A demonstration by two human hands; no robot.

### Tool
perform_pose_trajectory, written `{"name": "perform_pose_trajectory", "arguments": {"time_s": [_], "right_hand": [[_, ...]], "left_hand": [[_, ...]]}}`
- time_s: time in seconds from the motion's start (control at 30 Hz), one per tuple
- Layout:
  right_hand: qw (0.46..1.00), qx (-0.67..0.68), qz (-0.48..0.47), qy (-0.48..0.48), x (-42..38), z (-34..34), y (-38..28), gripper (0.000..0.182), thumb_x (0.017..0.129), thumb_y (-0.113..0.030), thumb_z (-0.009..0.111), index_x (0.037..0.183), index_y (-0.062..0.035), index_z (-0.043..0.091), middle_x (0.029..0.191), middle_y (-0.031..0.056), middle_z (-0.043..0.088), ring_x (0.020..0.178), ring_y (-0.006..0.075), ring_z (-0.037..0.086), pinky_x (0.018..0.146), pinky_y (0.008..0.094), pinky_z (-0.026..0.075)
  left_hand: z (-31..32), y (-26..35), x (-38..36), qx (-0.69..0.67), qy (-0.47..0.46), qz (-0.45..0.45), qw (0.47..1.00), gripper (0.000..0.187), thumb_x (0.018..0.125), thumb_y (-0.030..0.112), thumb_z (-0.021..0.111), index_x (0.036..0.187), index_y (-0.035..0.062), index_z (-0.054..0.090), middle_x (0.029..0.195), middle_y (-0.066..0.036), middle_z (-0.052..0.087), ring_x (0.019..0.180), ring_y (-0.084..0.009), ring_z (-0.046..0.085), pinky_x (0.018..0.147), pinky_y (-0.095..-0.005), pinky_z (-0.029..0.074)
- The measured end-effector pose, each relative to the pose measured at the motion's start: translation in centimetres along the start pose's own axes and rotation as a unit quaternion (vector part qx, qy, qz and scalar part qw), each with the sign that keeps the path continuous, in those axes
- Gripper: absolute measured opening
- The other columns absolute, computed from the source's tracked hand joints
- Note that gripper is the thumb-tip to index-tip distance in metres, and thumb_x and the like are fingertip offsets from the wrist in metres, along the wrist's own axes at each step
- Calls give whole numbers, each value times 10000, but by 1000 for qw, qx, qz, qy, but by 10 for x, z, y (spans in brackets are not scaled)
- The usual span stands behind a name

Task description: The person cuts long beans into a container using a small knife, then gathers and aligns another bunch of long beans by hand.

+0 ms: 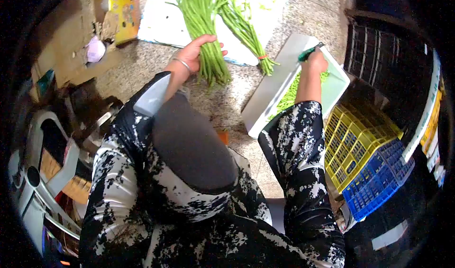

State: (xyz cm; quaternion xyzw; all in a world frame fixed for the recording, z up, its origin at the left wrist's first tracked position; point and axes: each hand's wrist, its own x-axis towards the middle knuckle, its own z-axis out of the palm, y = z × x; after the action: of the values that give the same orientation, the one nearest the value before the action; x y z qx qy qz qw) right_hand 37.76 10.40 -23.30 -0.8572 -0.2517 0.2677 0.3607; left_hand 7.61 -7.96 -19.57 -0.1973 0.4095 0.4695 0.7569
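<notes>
My left hand is closed round the lower part of a thick bunch of long green beans, whose ends stick out below my fingers. Beside it a thinner bunch of long green stalks, tied with a red band, lies partly on a white sheet. My right hand is over a white foam box holding many short cut green pieces. Its fingers are closed on a small green and dark object, whose kind I cannot make out.
Yellow and blue plastic crates stand at the right, near a dark crate. Cardboard and a yellow perforated crate are at upper left. A grey chair stands left. Loose green pieces lie on the sheet.
</notes>
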Motion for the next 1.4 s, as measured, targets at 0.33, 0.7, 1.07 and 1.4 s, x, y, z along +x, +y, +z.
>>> {"name": "perform_pose_trajectory", "arguments": {"time_s": [0.33, 0.7, 1.07, 1.4], "right_hand": [[835, -123, -138, -519, -219, -12, -22, 618, 671, -344, 715, 1029, 114, 506, 792, 92, 594, 698, 118, 533, 654, 225, 433], [754, -92, 104, -642, -184, 2, -17, 249, 740, -202, 635, 876, 3, 593, 758, 56, 608, 610, 106, 543, 551, 232, 433], [730, -135, 80, -665, -187, 5, -18, 347, 732, -209, 650, 980, 8, 539, 848, 79, 609, 709, 148, 584, 637, 267, 476], [673, -161, 94, -716, -169, 4, -76, 254, 730, -164, 572, 885, 37, 570, 731, 90, 600, 608, 152, 569, 559, 254, 459]], "left_hand": [[-1, -1, 4, 15, -69, 25, 997, 241, 793, 224, 556, 966, 59, 523, 913, -111, 594, 832, -217, 588, 751, -371, 475], [1, -2, -3, 41, -137, 59, 988, 471, 820, 424, 515, 1139, 80, 468, 1031, -64, 570, 912, -171, 560, 784, -316, 461], [-4, -4, 3, 45, -115, -1, 992, 354, 825, 256, 526, 1093, 30, 479, 974, -126, 576, 806, -236, 587, 673, -396, 520], [-7, -8, 10, -4, -93, -30, 995, 233, 777, 163, 616, 956, 63, 506, 852, -52, 508, 840, -236, 544, 754, -487, 486]]}}
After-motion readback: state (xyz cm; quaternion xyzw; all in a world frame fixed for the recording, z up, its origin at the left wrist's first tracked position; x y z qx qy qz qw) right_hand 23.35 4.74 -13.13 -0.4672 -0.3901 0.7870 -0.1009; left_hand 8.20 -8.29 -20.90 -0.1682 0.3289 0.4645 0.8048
